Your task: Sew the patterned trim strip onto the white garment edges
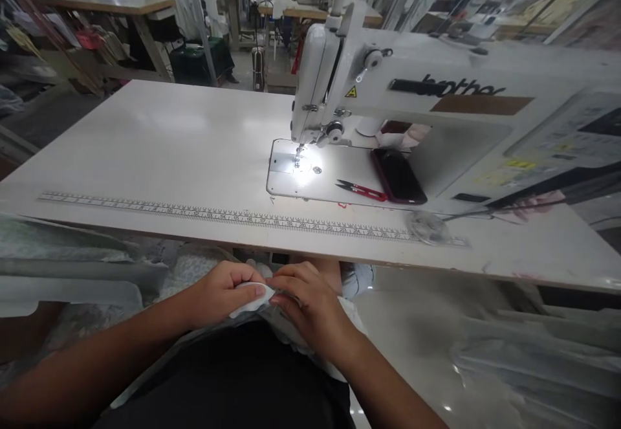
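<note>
A piece of white fabric [250,296] is pinched in my left hand [220,294], thumb on top, over my lap in front of the table edge. Close beside it, my right hand [310,299] has its fingertips together at the right end of the same fabric. More pale cloth hangs beneath both hands across my lap. Beyond them stands a white sewing machine [402,86], its lit needle area [299,160] bare of cloth.
The white table [160,151] has a ruler strip [233,217] along its front edge. Red snips [361,190] and a dark phone [398,176] lie by the machine. Pale fabric [72,274] hangs at the left. A person in green sits at the back left.
</note>
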A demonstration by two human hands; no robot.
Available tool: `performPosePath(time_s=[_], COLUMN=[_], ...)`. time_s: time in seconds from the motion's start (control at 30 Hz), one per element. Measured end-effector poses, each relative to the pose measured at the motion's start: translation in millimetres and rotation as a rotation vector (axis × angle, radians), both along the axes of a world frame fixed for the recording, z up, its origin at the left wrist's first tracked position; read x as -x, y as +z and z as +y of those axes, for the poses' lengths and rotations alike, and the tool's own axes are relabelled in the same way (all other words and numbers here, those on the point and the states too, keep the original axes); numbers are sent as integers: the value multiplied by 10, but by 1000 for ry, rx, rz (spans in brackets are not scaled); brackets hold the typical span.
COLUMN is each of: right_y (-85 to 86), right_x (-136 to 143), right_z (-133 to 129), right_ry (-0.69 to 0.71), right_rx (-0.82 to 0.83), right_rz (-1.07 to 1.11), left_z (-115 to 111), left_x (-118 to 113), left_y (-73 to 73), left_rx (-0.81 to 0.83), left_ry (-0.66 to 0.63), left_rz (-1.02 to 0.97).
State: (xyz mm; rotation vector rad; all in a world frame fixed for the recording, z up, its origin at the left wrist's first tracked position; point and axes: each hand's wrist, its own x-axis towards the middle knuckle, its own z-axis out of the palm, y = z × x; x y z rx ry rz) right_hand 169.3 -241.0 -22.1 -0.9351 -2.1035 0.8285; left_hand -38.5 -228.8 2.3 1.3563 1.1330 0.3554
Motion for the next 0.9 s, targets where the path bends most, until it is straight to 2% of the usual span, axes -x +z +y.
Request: performPosePath(time_s=[0.17, 0.37, 0.43, 0.53, 0.6, 0.77, 0.9], right_y=[-51, 18, 49, 62, 49, -48, -286], right_x=[-24, -101, -91, -36, 5, 11, -121], right_z=[9, -9, -33, -68, -80, -97, -142], right_ry=[-33, -36, 0, 138, 164, 51, -27], right_rx=[-29, -74, -61, -44, -77, -171, -135], right_rz=[-15, -54, 17, 139, 87, -140, -222], left_z=[9, 31, 23, 1, -13, -43, -46], left_x=[1, -9, -24, -51, -73, -126, -77], left_y=[8, -12, -24, -50, -71, -118, -90], left_rx=[26, 7, 15, 53, 51, 14, -6], left_ry=[7, 17, 13, -30, -50, -64, -28], left_rz=[48, 113, 115, 55, 13, 31, 24])
